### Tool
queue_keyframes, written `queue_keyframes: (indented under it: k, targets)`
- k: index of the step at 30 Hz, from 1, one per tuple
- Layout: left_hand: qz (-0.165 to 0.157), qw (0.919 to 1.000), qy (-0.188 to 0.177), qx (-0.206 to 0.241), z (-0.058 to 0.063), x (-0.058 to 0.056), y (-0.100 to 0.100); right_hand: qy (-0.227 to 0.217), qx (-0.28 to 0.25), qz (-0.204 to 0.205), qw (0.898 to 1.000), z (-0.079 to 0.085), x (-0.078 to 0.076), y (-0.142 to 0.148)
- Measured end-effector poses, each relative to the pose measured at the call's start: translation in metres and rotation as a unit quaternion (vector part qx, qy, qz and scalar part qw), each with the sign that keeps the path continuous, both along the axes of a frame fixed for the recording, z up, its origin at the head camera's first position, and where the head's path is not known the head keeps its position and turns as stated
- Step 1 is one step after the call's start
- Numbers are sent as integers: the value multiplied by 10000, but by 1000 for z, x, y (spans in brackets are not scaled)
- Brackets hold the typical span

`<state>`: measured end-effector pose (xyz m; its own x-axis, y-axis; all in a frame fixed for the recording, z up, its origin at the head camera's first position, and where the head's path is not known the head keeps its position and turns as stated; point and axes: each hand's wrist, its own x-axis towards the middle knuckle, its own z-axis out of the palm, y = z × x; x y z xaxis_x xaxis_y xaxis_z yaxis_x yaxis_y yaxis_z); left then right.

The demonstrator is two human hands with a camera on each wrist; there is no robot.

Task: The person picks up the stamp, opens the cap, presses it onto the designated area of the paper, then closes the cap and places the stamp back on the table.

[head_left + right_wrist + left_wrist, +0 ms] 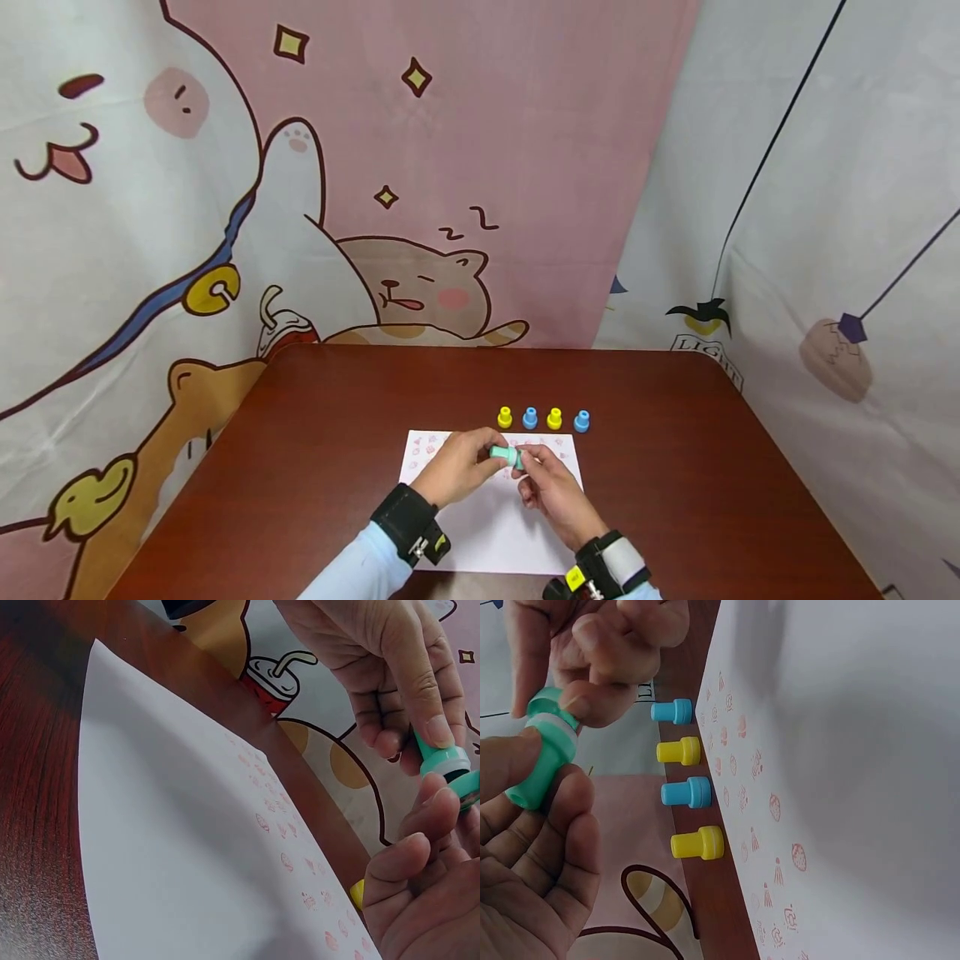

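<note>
Over the far part of a white sheet of paper [502, 533], both hands meet at a small green stamp [546, 761] with a white collar. My left hand [463, 468] grips the stamp's body between thumb and fingers. My right hand [557, 493] pinches its green cap [469, 784] at the collar end. In the right wrist view the cap tilts away from the collar, with a dark gap between them. Rows of small reddish prints [775, 807] cover the paper's far part; the near part is blank white.
Beyond the paper's far edge two yellow stamps [505, 417] and two blue stamps [530, 417] stand alternating in a row on the brown table [315, 483]. A printed cartoon cloth [540, 167] hangs behind the table.
</note>
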<state>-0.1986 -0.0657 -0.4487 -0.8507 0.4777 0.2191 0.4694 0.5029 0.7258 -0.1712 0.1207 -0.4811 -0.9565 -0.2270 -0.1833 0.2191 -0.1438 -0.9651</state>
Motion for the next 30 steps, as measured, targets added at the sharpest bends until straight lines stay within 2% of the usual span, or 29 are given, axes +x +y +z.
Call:
queue_keyframes:
  k: [7, 12, 22, 26, 30]
  targets:
    - [14, 9999, 123, 84, 0, 1, 3, 80, 49, -116, 9999, 2, -2, -1]
    - [-3, 9998, 193, 110, -2, 3, 5, 11, 18, -57, 10000, 0, -2, 0]
    - [-62, 9974, 611, 376, -2, 5, 15, 1, -618, -124, 9980, 0, 0, 4]
    - [-57, 9978, 568, 342, 1, 4, 15, -17, -725, -108, 9973, 2, 0, 4]
    - [-92, 9982, 512, 282, 5, 4, 13, 29, -617, -126, 9980, 6, 1, 3]
